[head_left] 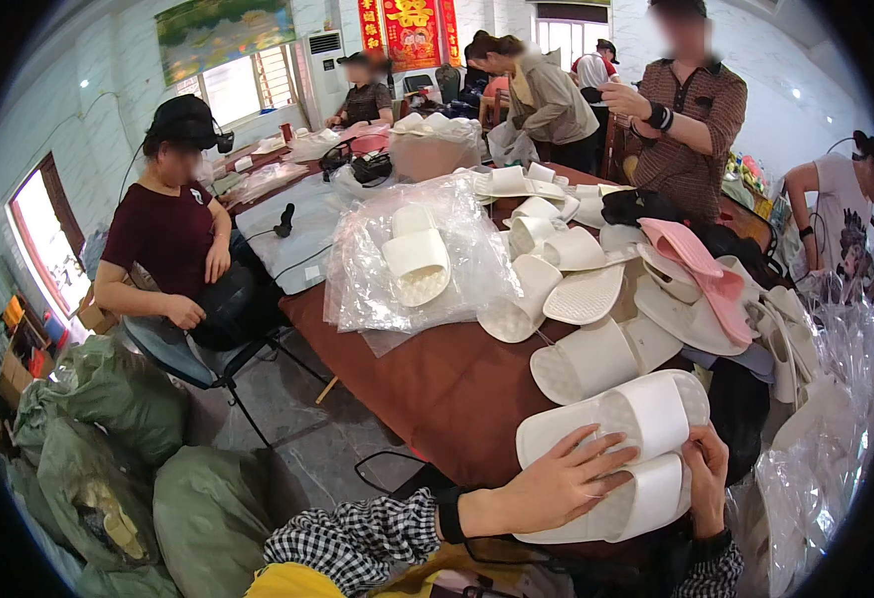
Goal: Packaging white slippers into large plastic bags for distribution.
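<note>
While the pair of white slippers (pixel 611 453) is pressed at the table's (pixel 437 389) near edge by the spread-fingered left hand (pixel 557 483) and pinched by the right hand (pixel 706 478), slippage could be caused by uneven pressure.

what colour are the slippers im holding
Off-white, a pair of open-toe foam slippers under both hands; the head view shows them best.

1. I see my left hand (pixel 557 483) spread flat on a pair of white slippers (pixel 611 453) lying side by side at the near edge of the brown table (pixel 437 389).
2. My right hand (pixel 706 473) grips their right end.
3. Loose white slippers (pixel 586 299) and one pink slipper (pixel 701 269) are heaped just beyond.
4. A clear plastic bag (pixel 417 259) holds more.
</note>
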